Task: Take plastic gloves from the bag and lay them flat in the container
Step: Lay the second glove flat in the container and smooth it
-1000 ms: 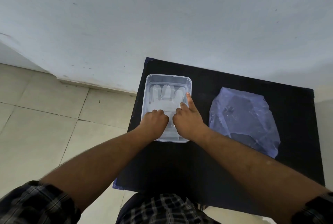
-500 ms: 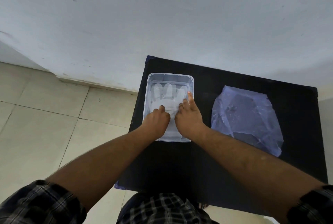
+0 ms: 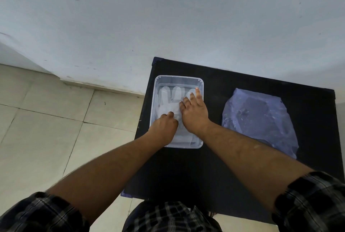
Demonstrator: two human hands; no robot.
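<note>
Both hands, left (image 3: 164, 125) curled, right (image 3: 194, 114) spread, are pressing the glove (image 3: 168, 101) flat in the container (image 3: 200, 82) at frame centre, gripping nothing; lifting could drag the clingy film up.

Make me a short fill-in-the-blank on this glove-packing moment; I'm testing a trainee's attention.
1. Both hands press a plastic glove inside the clear ____.
2. The right hand stretches one of its fingers toward the container's ____ wall.
3. The bluish plastic bag lies to the ____ of the container.
4. The left hand is ____ the bag.

Missing words: container; far; right; not touching
</note>
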